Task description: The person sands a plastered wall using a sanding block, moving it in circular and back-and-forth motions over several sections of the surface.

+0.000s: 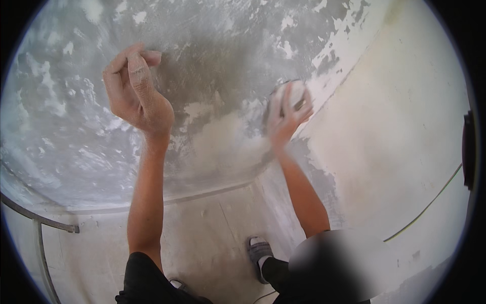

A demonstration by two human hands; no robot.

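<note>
My left hand (138, 89) is raised in front of the grey wall (212, 49), which has patchy white filler on it. Its fingers are loosely curled, the thumb lies across in front of them, and nothing shows in its grasp. White dust coats the skin. Farther right, near the inside corner, my right hand (286, 117) spreads its fingers over a round, whitish hand-held pad (294, 93), pressed flat to the wall. Motion blurs this hand, and the pad's underside is hidden, so its exact kind is unclear.
A pale adjoining wall (387, 125) meets the grey one at right. A thin yellow-green cord (425, 207) runs to a dark object (468, 150) at the right rim. A metal frame (38, 219) stands lower left. My slippered foot (260, 252) rests on the dusty floor (205, 235).
</note>
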